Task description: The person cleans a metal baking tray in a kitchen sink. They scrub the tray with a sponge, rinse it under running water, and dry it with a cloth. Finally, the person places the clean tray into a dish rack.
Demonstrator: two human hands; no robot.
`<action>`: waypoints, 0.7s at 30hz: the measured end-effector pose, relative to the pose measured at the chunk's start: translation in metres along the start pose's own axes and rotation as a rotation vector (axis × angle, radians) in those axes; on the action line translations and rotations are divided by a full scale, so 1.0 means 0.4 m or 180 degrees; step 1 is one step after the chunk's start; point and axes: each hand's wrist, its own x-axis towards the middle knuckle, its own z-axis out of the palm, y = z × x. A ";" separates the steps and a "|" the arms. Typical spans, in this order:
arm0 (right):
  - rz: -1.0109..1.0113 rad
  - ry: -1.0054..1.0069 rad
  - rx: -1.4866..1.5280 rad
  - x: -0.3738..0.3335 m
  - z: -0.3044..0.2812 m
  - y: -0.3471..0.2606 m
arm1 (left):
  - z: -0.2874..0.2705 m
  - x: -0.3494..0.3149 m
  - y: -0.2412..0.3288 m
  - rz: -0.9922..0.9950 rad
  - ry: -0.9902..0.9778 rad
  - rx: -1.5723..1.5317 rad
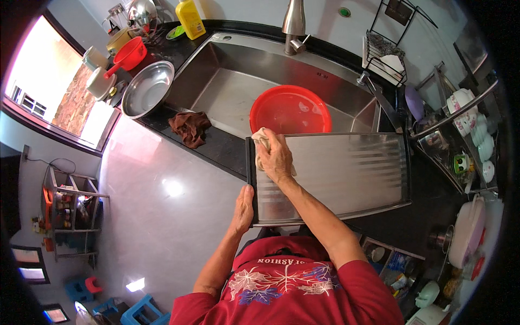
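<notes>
A flat rectangular metal panel with dark edges lies in front of me, overlapping the near side of the sink. My left hand grips its left edge; part of the fingers is hidden behind that edge. A pale, damp-looking cloth is bunched under my right hand, which presses it on the panel's upper left corner. Just beyond the panel, a red basin holding what looks like water sits in the stainless steel sink. A crumpled brown cloth rests on the black counter, left of the panel.
A metal bowl and a red dipper stand at the sink's left, near a yellow bottle. The tap rises behind the sink. On the right are a metal dish rack with bowls and a pink lidded container.
</notes>
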 end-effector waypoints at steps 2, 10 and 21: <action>-0.0253 0.0047 -0.0113 0.001 0.035 -0.006 | -0.006 0.008 -0.007 0.0003 0.0019 0.0306; -0.0219 -0.0788 0.0326 -0.115 -0.022 0.008 | -0.002 0.004 -0.006 -0.0392 -0.0117 -0.0336; -0.1988 -0.2528 -0.0034 -0.199 -0.182 0.005 | -0.004 0.003 0.038 -0.0822 -0.0486 -0.1314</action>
